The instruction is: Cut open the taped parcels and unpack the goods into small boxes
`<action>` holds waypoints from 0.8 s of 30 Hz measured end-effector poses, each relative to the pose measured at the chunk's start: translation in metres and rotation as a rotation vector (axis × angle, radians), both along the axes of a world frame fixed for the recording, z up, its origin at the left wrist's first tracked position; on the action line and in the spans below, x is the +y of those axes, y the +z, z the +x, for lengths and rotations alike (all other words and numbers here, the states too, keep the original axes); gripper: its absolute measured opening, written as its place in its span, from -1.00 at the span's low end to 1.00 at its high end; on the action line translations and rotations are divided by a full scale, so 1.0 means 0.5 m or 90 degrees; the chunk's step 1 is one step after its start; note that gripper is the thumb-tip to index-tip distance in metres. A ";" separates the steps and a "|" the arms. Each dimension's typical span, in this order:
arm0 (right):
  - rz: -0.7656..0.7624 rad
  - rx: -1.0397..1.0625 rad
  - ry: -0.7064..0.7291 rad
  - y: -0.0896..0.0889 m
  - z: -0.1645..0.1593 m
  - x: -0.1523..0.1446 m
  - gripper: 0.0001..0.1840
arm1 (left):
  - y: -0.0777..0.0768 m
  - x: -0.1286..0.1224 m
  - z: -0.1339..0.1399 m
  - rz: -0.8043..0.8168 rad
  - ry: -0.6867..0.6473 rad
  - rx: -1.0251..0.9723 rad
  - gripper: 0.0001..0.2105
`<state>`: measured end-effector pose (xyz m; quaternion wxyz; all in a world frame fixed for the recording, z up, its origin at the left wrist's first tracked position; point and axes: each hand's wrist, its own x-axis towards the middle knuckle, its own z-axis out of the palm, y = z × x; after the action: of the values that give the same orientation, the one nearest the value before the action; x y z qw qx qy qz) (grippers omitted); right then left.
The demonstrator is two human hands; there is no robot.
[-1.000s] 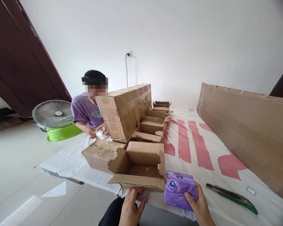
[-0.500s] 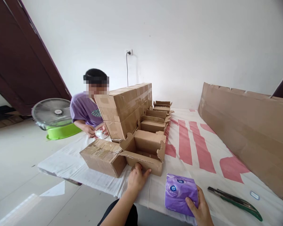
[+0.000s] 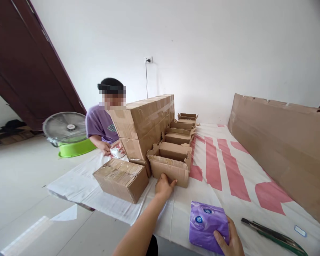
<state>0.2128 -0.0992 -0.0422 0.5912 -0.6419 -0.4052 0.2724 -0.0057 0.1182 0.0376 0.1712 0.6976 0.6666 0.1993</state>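
Observation:
Fingers and thumb apart, my left hand [image 3: 164, 187] rests against the near side of an open-topped cardboard box [image 3: 172, 172], whose front flap stands up. My right hand [image 3: 232, 239] grips a purple plastic-wrapped tissue pack [image 3: 206, 225] at its right side, thumb on the front, just above the table's near edge. Left of the open box lies a closed, taped cardboard box [image 3: 116, 179]. A green-handled utility knife [image 3: 276, 237] lies to the right of the tissue pack.
More open boxes [image 3: 178, 138] line up behind, along a tall stack of taped cartons [image 3: 146, 124]. A cardboard sheet [image 3: 277, 142] stands along the right. Across the table, a person [image 3: 102, 122] handles a small white packet [image 3: 117, 153]. A fan [image 3: 66, 127] stands on the floor.
My left hand has pushed the open box away from me, toward the other boxes, and its front flap now stands more upright. My right hand still holds the tissue pack. The view has shifted slightly.

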 end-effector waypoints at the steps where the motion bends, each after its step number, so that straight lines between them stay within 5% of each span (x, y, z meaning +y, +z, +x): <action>1: -0.011 -0.004 0.015 -0.002 0.005 0.000 -0.34 | -0.001 0.007 0.005 0.003 0.004 -0.001 -0.65; 13: 0.048 -0.076 0.037 -0.015 -0.001 0.002 -0.40 | -0.041 0.098 0.056 0.024 0.043 -0.027 -0.63; 19: 0.044 -0.071 0.074 -0.026 0.000 0.000 -0.39 | -0.064 0.085 0.036 0.074 -0.011 -0.139 -0.67; 24: 0.052 -0.075 0.080 -0.021 0.002 0.000 -0.41 | -0.079 0.011 0.029 0.093 -0.135 -0.320 -0.59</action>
<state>0.2139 -0.0994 -0.0528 0.5734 -0.6058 -0.4897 0.2540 0.0088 0.1238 -0.0020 0.3001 0.7027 0.5102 0.3948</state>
